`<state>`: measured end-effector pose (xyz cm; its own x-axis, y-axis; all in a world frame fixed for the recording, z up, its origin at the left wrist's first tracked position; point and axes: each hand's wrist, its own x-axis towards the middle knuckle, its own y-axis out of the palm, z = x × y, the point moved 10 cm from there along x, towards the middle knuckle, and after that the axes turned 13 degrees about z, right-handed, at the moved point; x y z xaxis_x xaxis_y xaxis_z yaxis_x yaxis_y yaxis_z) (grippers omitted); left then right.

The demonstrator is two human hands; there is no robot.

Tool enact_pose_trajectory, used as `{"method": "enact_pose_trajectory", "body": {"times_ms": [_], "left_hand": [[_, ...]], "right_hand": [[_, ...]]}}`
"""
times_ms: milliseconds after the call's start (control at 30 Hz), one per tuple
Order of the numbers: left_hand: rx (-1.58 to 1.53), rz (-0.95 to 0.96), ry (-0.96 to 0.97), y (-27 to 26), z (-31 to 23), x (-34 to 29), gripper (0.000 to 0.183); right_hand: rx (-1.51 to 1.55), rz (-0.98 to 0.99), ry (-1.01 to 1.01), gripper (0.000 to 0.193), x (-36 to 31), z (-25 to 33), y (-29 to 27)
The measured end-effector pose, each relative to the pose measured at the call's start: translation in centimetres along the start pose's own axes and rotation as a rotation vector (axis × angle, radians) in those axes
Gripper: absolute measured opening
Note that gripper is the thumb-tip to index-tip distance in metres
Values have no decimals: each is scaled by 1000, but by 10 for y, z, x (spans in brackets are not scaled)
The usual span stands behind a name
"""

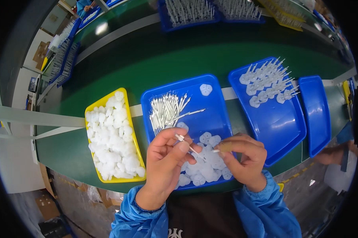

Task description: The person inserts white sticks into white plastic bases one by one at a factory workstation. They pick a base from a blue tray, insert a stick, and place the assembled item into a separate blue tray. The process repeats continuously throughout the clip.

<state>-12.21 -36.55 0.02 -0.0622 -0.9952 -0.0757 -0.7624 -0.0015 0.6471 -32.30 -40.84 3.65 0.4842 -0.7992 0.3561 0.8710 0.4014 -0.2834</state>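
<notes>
My left hand [163, 166] pinches a thin white stick [194, 150] between thumb and index finger, its lower end slanting toward the right. A short white tip [216, 150] pokes out of the closed fingertips of my right hand [244, 160], where a tan wrap covers one finger; the rest of that piece is hidden. Both hands hover over a blue tray [212, 115], a small gap between them. Inside that tray, a pile of white sticks [165, 111] lies at the far left, and white lobed discs [204, 170] are heaped at the near end.
Left stands a yellow tray [125, 179] full of white rounded pieces [111, 142]. A blue tray [276, 131] to the right holds discs with upright sticks [268, 83]; beside it is a narrower blue tray [316, 115]. Further trays of upright sticks [190, 14] line the far side.
</notes>
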Motion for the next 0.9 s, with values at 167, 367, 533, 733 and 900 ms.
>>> {"method": "enact_pose_trajectory", "body": {"times_ms": [167, 367, 533, 733, 900], "left_hand": [[-104, -9, 50, -10, 5, -16, 22], [-104, -27, 87, -15, 4, -18, 18], [-158, -12, 109, -17, 3, -18, 20], [57, 93, 128, -8, 1, -20, 19], [281, 113, 140, -4, -4, -24, 26]], "right_hand": [[25, 106, 51, 19, -2, 6, 17], [96, 101, 19, 13, -3, 8, 22], [120, 74, 71, 17, -3, 3, 23], [-47, 92, 22, 24, 4, 13, 27], [-238, 118, -10, 27, 7, 21, 34]]}}
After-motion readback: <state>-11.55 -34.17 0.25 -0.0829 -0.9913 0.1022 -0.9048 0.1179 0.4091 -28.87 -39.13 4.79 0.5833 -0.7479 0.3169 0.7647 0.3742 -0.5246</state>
